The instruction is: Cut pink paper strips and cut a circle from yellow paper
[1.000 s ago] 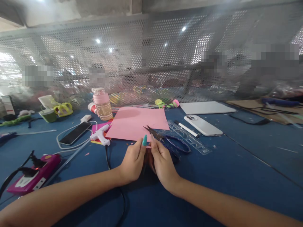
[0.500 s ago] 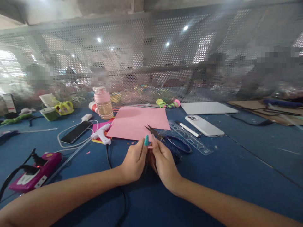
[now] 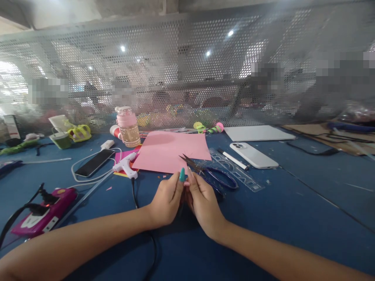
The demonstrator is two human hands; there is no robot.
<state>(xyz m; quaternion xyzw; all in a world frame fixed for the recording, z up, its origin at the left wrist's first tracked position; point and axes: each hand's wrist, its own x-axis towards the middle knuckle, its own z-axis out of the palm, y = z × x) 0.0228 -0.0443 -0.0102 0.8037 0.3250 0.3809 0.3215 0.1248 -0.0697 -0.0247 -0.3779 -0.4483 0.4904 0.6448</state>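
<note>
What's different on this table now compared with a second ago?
Very little. The left hand and right hand still pinch the small pink piece between them; its visible part looks slightly thicker now, though it's too small to tell why. Nothing was visibly picked up or let go. The scissors, pink sheet and glue gun stayed put; the whole view merely shifted slightly.

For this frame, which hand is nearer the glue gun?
Left. The left hand is right of the glue gun and lower in the picture; the right hand is farther right, past the left hand.
</note>
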